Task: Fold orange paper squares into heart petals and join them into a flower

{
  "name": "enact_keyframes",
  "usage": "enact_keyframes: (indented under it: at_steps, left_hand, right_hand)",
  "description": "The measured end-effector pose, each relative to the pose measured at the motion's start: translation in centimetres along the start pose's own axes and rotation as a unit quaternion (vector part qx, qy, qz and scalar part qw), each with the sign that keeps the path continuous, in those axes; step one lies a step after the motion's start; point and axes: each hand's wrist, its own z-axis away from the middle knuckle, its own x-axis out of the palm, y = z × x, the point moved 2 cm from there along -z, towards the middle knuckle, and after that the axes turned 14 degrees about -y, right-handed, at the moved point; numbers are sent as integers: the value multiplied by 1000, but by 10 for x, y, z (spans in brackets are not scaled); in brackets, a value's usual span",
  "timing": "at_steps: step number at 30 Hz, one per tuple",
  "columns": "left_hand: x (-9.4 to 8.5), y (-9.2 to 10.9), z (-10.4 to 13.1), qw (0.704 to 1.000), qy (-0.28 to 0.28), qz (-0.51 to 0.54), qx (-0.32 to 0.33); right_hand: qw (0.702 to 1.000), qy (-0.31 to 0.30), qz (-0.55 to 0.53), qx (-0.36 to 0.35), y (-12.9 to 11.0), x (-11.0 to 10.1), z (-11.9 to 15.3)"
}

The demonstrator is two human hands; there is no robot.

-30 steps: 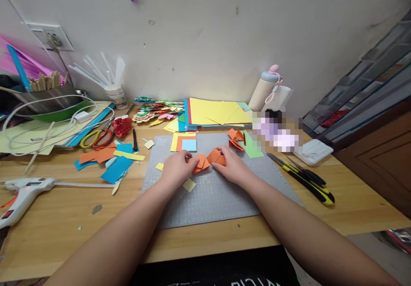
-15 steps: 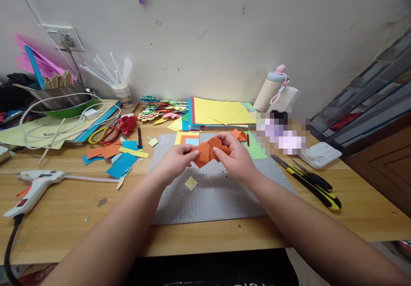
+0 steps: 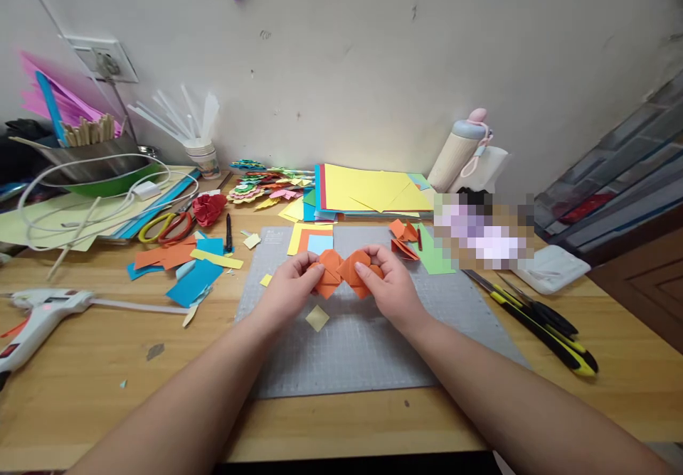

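Note:
My left hand (image 3: 288, 286) pinches an orange folded paper piece (image 3: 329, 278) between thumb and fingers. In my right hand (image 3: 393, 286) are more orange folded paper pieces (image 3: 356, 274), with the thumb pressed on the front one. The two hands hold the paper over the grey cutting mat (image 3: 346, 361), and the orange edges meet or overlap in the middle; I cannot tell whether they are joined. Below them on the mat lies a small pale yellow paper square (image 3: 317, 318). Beyond my right hand sit other folded orange pieces (image 3: 404, 239).
Coloured paper scraps (image 3: 195, 281), scissors (image 3: 165, 226) and a glue gun (image 3: 40, 311) lie to the left. A paper stack (image 3: 368, 187) is at the back. On the right are a utility knife (image 3: 549, 333), black scissors (image 3: 544, 311) and a white case (image 3: 552, 269).
The orange pieces, overlapped and tilted before, now sit side by side, one at each hand. Both hands appear lower in view, and the camera has shifted slightly.

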Motion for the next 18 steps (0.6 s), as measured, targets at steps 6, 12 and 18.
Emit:
enact_keyframes:
  at_steps: [6,12,18]
  left_hand:
    - [5,1,2,999,-13,38,-11]
    - [5,-4,2,999,-20,44,-11]
    - [7,-4,2,999,-26,37,-15]
  right_hand:
    - [1000,11,10,19,0,-1,0]
    - [999,9,27,18,0,-1,2]
    - [998,-40,43,19,3,6,7]
